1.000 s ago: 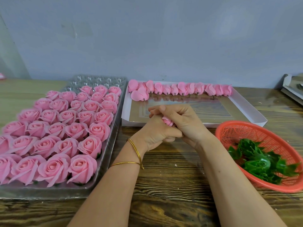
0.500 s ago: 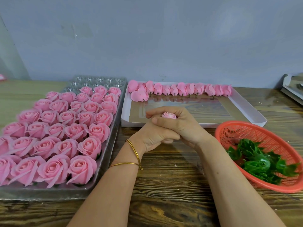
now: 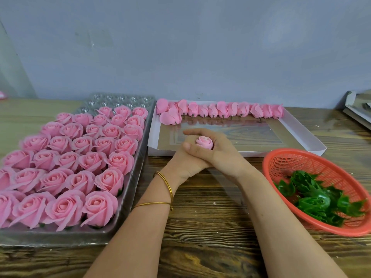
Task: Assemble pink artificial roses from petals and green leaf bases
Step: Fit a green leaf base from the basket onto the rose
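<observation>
A small pink rose bud (image 3: 204,142) pokes up out of my two clasped hands at the table's middle. My right hand (image 3: 218,155) wraps round the bud, thumb across the front. My left hand (image 3: 185,164) sits under and inside the right one, its fingers hidden, so its hold on the bud is unclear. A row of pink petal buds (image 3: 220,110) lies along the far edge of a white shallow box (image 3: 303,135). Green leaf bases (image 3: 319,199) lie in a red basket (image 3: 281,157) at the right.
A clear plastic tray (image 3: 128,189) at the left holds several finished pink roses (image 3: 66,169); its far cells are bare. Grey cardboard pieces (image 3: 359,111) lie at the far right. A grey wall stands behind the wooden table (image 3: 210,227).
The bud has risen out of the clasped hands and now shows more fully above the right thumb. Both hands stayed in place.
</observation>
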Motion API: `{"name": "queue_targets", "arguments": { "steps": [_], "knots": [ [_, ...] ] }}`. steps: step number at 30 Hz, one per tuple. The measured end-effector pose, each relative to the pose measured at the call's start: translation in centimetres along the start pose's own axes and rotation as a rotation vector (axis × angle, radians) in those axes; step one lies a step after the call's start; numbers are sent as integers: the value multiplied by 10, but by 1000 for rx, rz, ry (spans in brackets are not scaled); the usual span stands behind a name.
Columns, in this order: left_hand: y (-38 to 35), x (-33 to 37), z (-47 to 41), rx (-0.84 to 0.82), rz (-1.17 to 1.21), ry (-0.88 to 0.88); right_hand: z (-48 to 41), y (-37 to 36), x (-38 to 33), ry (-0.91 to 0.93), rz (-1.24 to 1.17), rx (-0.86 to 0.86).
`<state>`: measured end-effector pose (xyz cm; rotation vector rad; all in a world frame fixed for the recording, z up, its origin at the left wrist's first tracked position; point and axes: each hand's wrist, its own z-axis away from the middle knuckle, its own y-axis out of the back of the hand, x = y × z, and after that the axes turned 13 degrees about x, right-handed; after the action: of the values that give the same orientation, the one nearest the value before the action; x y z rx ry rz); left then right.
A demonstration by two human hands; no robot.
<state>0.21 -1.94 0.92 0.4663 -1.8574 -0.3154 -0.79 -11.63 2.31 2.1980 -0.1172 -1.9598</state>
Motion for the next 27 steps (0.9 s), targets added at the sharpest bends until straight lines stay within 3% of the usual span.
{"name": "queue_targets", "arguments": {
  "steps": [10,15,27],
  "knots": [
    [5,-10,-3,169,75,-140,-6,-9,0,36,-188,279],
    [2,-9,-2,183,-139,-155,-11,-17,8,91,-3,393],
    [0,-5,3,275,-179,-157,-8,-26,11,209,154,451]
  ]
}}
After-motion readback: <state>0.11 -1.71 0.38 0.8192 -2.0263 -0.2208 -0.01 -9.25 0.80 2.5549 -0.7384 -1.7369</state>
